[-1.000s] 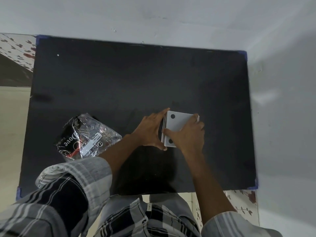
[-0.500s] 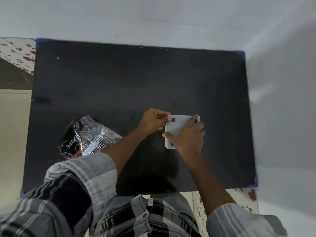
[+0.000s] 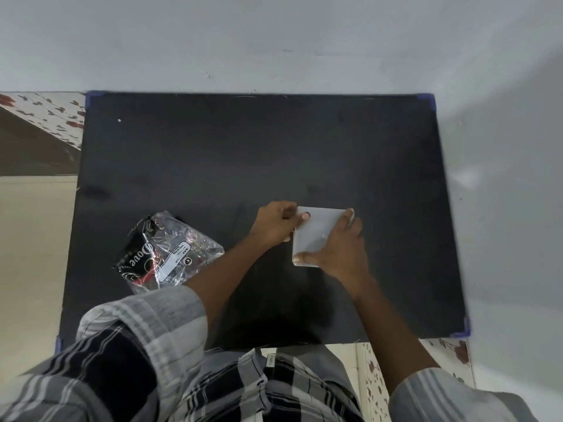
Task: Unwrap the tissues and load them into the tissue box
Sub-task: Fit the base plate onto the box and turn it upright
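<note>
The right hand covers the box's right side and near-right corner; the left hand hides part of its left edge. The wrapper's label print is too small to read. The left sleeve hides the wrapper's near end and part of the surface's near edge.

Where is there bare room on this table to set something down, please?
Free: the table's far half, between wall and white box, and the strip right of the box. Crowded: near-left, around the plastic packet and left forearm.

wrapper left of tissue box, on table
</note>
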